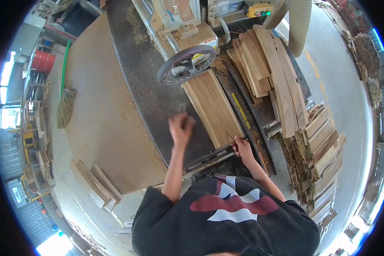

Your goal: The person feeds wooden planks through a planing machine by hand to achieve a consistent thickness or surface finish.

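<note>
A wide wooden board (213, 109) lies flat on the dark metal saw table, its far end by the machine's handwheel (187, 65). My right hand (242, 149) grips the board's near right corner, thumb on top and fingers curled at the end edge. Left of the board, my left hand (182, 128) hovers over the table, apart from the wood. Motion blurs it somewhat, but its fingers look loosely bent and apart, with nothing visible in them. Along the board's right side runs a metal fence with a yellow scale (240, 111).
Several long planks (281, 77) are piled right of the fence. Beyond them stands a stack of cut boards (315, 158). A brown side table (102, 102) with sawdust adjoins on the left, a broom (67, 106) on it. A hose (300, 25) hangs at the back right.
</note>
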Tool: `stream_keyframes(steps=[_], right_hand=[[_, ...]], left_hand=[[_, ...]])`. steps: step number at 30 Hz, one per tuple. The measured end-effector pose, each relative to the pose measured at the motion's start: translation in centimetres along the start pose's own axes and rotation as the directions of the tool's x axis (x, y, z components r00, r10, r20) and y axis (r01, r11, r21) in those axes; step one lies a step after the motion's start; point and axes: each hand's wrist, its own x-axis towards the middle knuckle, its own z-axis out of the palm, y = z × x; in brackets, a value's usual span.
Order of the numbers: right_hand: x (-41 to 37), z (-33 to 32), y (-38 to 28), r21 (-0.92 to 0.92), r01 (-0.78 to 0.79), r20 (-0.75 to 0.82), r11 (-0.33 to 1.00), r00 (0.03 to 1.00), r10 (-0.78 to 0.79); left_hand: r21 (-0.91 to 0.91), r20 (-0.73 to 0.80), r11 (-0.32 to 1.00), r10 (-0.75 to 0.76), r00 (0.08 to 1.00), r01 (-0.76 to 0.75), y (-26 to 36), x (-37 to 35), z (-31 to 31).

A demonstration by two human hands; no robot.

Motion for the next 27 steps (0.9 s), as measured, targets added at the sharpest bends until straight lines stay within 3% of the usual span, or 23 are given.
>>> stream_keyframes(steps=[1,3,4,13,15,18,23,26,27], right_hand=[[-0.2,0.2,-0.2,0.009,-0.003,-0.009,1.000,1.000,0.003],[0.3,0.8,-0.4,0.027,0.014,-0.052,1.000,0.999,-0.013],[0.5,0.8,-0.4,0.046,0.030,-0.079,0.998,0.997,-0.026],[5.5,5.0,-5.5,0.104,0.032,-0.036,0.994,0.999,-0.028],[7.0,6.4,-7.4,0.087,0.043,-0.034,0.995,0.999,-0.040],[8.5,8.3,-8.9,0.040,0.077,-0.109,0.996,0.991,-0.073],[12.4,10.5,-12.1,0.054,0.086,-0.076,0.995,0.994,-0.082],[13.9,11.5,-13.2,0.063,0.135,-0.065,0.989,0.989,-0.131],[14.3,12.1,-13.6,0.044,0.188,-0.078,0.981,0.980,-0.184]], left_hand=[[0.043,0.156,0.994,0.089,0.984,-0.096,1.4,-3.7,0.5],[0.140,0.452,0.984,0.035,0.892,-0.109,6.7,-6.7,-0.1],[0.132,0.450,0.987,0.026,0.893,-0.095,6.8,-7.1,0.6],[0.117,0.229,0.989,0.063,0.971,-0.092,4.0,-1.4,3.9],[0.122,0.184,0.981,0.126,0.975,-0.150,2.6,1.1,4.0],[0.139,0.171,0.975,0.146,0.974,-0.171,1.3,3.2,3.9],[0.170,0.138,0.976,0.117,0.983,-0.140,0.2,7.7,3.5],[0.137,0.043,0.983,0.116,0.992,-0.121,0.1,9.0,3.7],[0.109,-0.114,0.989,0.117,0.987,-0.105,-0.1,8.9,4.4]])
